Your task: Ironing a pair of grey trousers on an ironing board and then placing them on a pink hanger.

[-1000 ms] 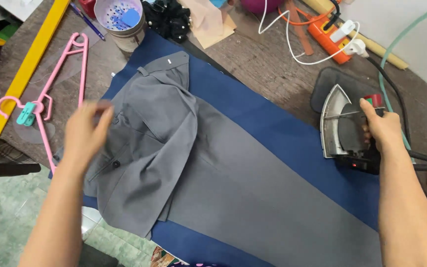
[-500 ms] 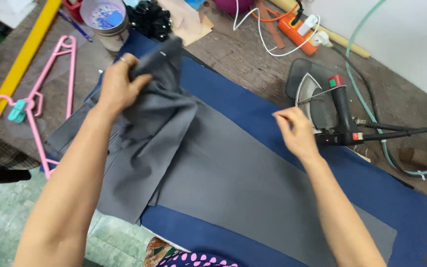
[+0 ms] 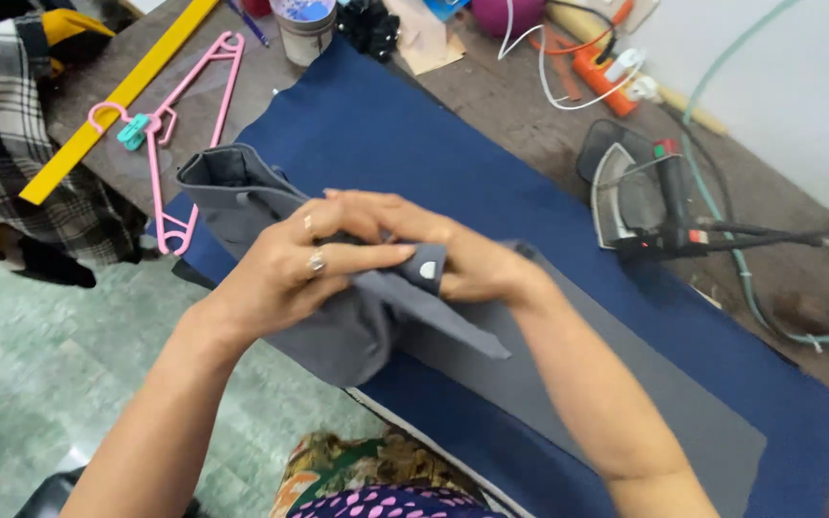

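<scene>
A grey garment (image 3: 357, 331) lies on a dark blue ironing cloth (image 3: 405, 153), its waist end lifted and bunched toward me. My left hand (image 3: 304, 264), with rings on two fingers, grips the bunched waist from the left. My right hand (image 3: 458, 259) pinches the same fabric at a small metal fastener, and the two hands touch. The rest of the garment stretches flat toward the lower right (image 3: 664, 422). A black iron (image 3: 640, 197) rests on its stand at the right, apart from both hands.
A pink hanger (image 3: 179, 125) and a yellow ruler (image 3: 112, 101) lie at the left. A cup (image 3: 304, 24), black clips (image 3: 368, 24), an orange power strip (image 3: 602, 62) with white cables and a green hose (image 3: 750, 278) sit along the back and right. Checked cloth (image 3: 7, 144) hangs far left.
My right hand left the iron and came across to the garment's waist. My left hand pulled the waist end off the cloth toward me; both hands now meet on it.
</scene>
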